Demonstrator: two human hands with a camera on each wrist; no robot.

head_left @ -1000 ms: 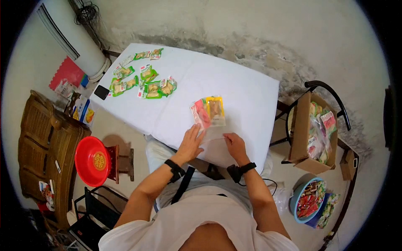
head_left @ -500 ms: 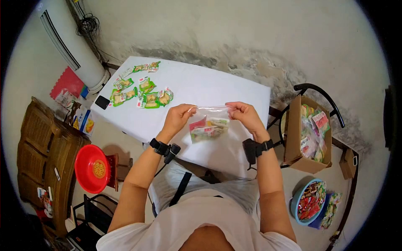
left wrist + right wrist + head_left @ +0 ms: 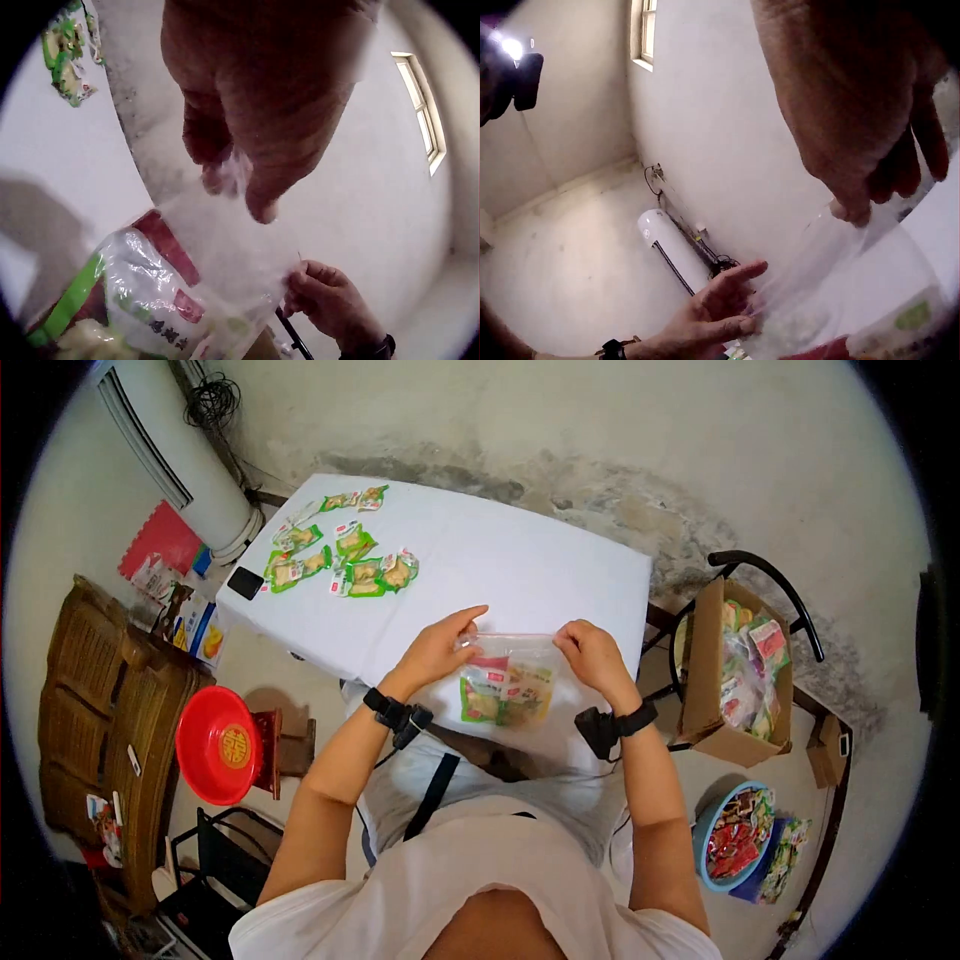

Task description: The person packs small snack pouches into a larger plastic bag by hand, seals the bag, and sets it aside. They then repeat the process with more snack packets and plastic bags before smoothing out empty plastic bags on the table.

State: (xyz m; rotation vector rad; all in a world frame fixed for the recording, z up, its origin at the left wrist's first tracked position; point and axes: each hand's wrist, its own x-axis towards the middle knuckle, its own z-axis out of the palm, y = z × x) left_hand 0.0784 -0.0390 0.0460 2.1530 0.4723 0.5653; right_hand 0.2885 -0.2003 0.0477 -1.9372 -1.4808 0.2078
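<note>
A clear zip bag [image 3: 525, 650] hangs upright between both hands, over the near edge of the white-covered table [image 3: 480, 550]. My left hand [image 3: 437, 650] pinches its upper left corner, index finger stretched out beyond the rim. At the upper right corner, my right hand [image 3: 597, 657] grips the film between thumb and fingers. Inside the bag are snack packets, among them a green-edged packet [image 3: 483, 702] and a yellow-edged packet [image 3: 545, 705]. Up close in the left wrist view, a packet with a white and green wrapper [image 3: 142, 281] shows through the film.
Several green snack packets [image 3: 365, 575] lie on the table's left part, near a black phone [image 3: 245, 582]. To the right, a cardboard box [image 3: 708, 660] of bagged snacks stands on a chair [image 3: 770, 575]. A blue basin [image 3: 706, 840] and a red basin [image 3: 205, 745] flank me.
The bag, low at the table edge one second ago, was lifted by its top corners and now hangs facing me. The packets have settled to its bottom. The left index finger has straightened.
</note>
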